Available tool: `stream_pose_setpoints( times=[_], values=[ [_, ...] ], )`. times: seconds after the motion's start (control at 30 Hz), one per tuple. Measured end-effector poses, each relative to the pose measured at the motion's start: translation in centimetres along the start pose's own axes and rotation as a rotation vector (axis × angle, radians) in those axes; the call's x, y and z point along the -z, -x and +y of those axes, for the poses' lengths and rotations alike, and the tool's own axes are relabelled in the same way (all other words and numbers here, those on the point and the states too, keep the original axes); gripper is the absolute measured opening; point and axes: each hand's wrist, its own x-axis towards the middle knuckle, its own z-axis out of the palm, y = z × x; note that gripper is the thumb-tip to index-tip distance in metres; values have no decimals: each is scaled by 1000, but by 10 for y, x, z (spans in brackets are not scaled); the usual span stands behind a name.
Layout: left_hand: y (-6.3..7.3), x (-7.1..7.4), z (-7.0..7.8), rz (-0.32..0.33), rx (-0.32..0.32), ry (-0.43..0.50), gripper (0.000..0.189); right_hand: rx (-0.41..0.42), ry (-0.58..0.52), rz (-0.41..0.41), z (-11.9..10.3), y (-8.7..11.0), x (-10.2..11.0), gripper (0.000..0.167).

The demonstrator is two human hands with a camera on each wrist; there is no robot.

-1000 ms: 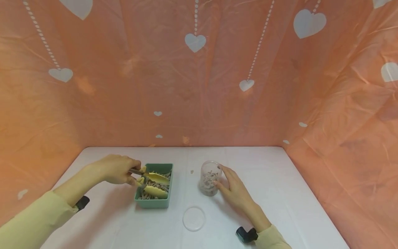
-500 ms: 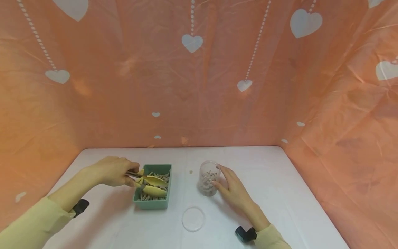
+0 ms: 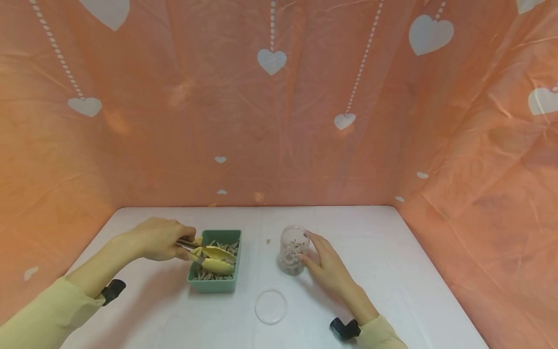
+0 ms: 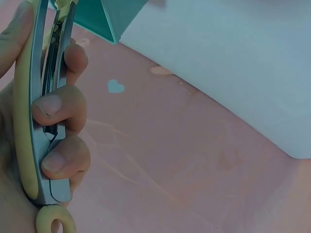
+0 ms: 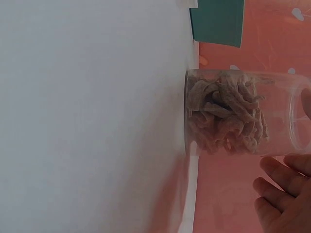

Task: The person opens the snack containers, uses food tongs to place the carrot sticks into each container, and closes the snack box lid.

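My left hand grips a pair of tongs with yellow scoop-shaped tips and metal arms. In the left wrist view the fingers curl round the tongs' handle, which is yellow and grey with a ring at its end. The tips are inside a green rectangular box, among greyish-brown dried strips. My right hand holds an upright clear jar near its rim, thumb on one side and fingers on the other. Similar strips fill the jar's lower part.
A clear round lid lies on the white table in front of the jar. One small crumb sits between box and jar. Orange cloth with white hearts walls in the back and sides.
The tongs' tips have drawn closer together among the strips in the box. My right hand stays at the jar, which has not moved.
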Motion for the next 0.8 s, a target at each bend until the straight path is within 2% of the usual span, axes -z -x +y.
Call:
stream_pose_setpoints(
  times=[0.2,0.8],
  values=[
    [4,1,0,29,0,0,25,-10,0,-3,0,0,0,71],
    [17,3,-8,59,15,31,21,-29,-13,-6,0,0,-2,71]
  ],
)
